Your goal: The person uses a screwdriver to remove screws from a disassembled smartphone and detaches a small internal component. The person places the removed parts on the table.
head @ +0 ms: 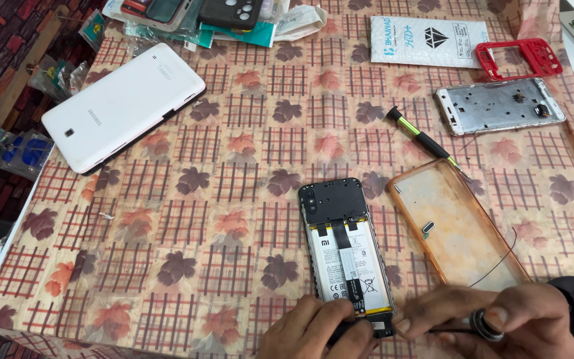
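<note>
While your head camera looks down on the patterned tablecloth (234, 173), both your hands sit at the bottom edge, meeting at the lower end of the opened phone (348, 247). That phone lies face down with its back cover off, its battery and a black ribbon cable showing, just right of the table's middle. Your left hand (317, 330) rests with its fingers curled over the phone's bottom edge, touching it. Your right hand (499, 322) has its fingers drawn together, pinching a thin dark tool (456, 328) whose tip points left toward the phone's lower corner; a round metal part of it sits between your fingers. How firmly each hand grips you cannot tell from here.

Just right of the phone lies a clear orange-tinted case (456, 229), tilted, with a thin black wire (499, 262) curving across its lower part. Touching the case's upper end is a screwdriver (423, 138) with a green and black handle. Farther up right lies a silver phone frame (498, 105), and above it a red frame (519, 56) beside a white flat packet (428, 40). Well apart on the upper left, a white tablet (124, 106) lies face down at an angle. Along the top edge is a heap of phone covers and packets (200, 16).
</note>
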